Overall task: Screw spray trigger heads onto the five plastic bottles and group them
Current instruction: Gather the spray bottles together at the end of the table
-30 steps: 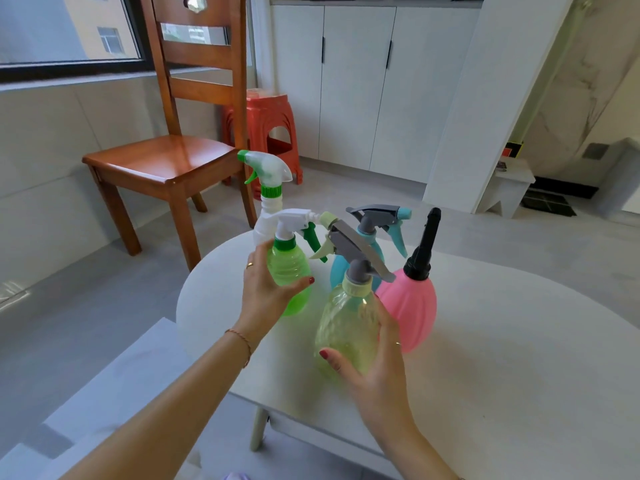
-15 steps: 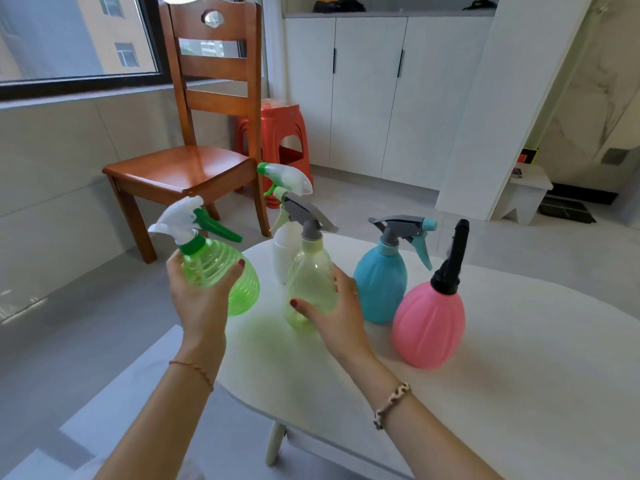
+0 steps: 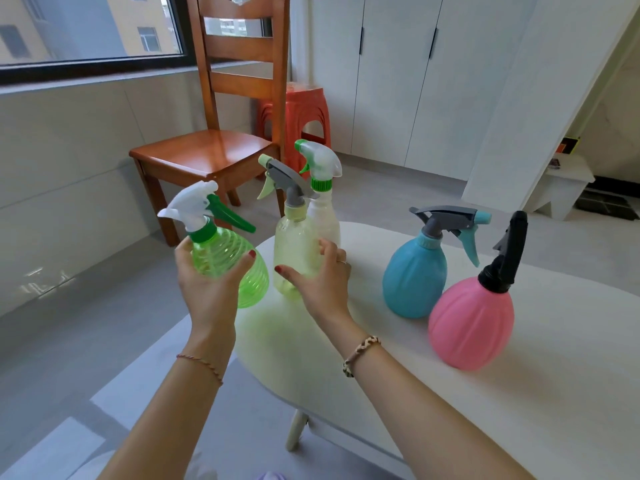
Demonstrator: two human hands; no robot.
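Head view: my left hand [image 3: 211,285] is curled round the belly of the green ribbed bottle [image 3: 230,268], thumb on its right side and fingers round its left, and holds it tilted in the air just off the table's left edge. Its white and green trigger head [image 3: 201,211] is on the neck, with the nozzle pointing left. My right hand [image 3: 320,280] wraps the lower body of the pale yellow bottle [image 3: 296,254], thumb in front and fingers behind; this bottle carries a grey trigger head [image 3: 285,180] and is near the left end of the white table [image 3: 519,393]. I cannot tell whether its base touches the top. Just behind it, partly hidden, stands the clear white bottle [image 3: 325,220] with a white trigger head [image 3: 320,164] and green collar. Well apart to the right, toward the table's far edge, stands the blue bottle [image 3: 414,275] with its grey and teal trigger head [image 3: 450,220]. The pink bottle [image 3: 471,327] with a black head [image 3: 507,254] stands just beside it, nearer to me. Beyond the table are a wooden chair [image 3: 214,150] and a red stool [image 3: 304,112].
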